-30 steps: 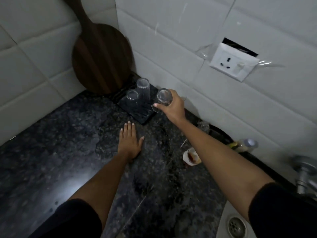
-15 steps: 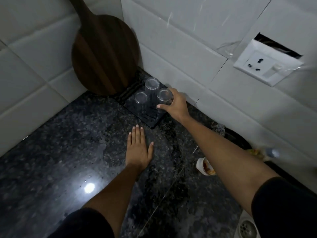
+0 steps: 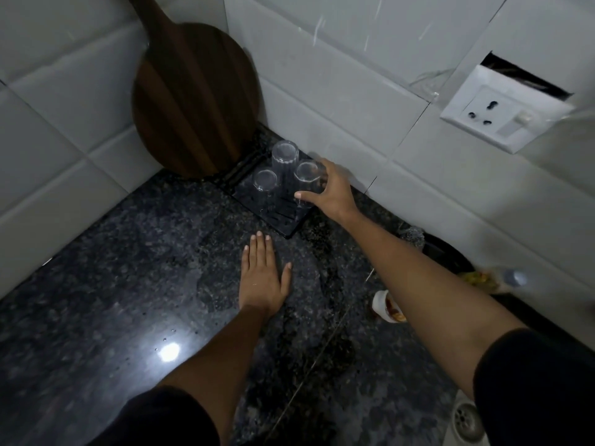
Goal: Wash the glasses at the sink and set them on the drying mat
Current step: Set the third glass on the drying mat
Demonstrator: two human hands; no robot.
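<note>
two bare arms in dark sleeves reached out over the dark speckled stone tabletop (image 3: 96, 284). nearest, at the lower right corner, one sink drain (image 3: 467, 421) showed. the left hand (image 3: 262, 278) lay flat on the tabletop, palm down, its fingers straight and together, holding nothing. to its right, partly behind the right forearm, stood one small white cup (image 3: 383, 304) with something orange-brown in it, and beyond that a blurred bottle (image 3: 512, 278) by the wall.

farther out, the right hand (image 3: 331, 193) was wrapped around one clear glass (image 3: 307, 178), thumb on the near side and fingers curled round the far side. that glass stood upside down at the right side of the black ribbed drying mat (image 3: 280, 220), its round base facing up. three glasses were on the mat in all, every one inverted and see-through: a short glass (image 3: 264, 185) at the left, a taller ribbed glass (image 3: 284, 159) behind, and the held one just beside them. whether the glasses touched each other could not be told.

farthest, one round dark wooden board (image 3: 193, 104) leaned in the corner of the white tiled wall, and one white socket (image 3: 502, 115) sat on the wall to the right.
</note>
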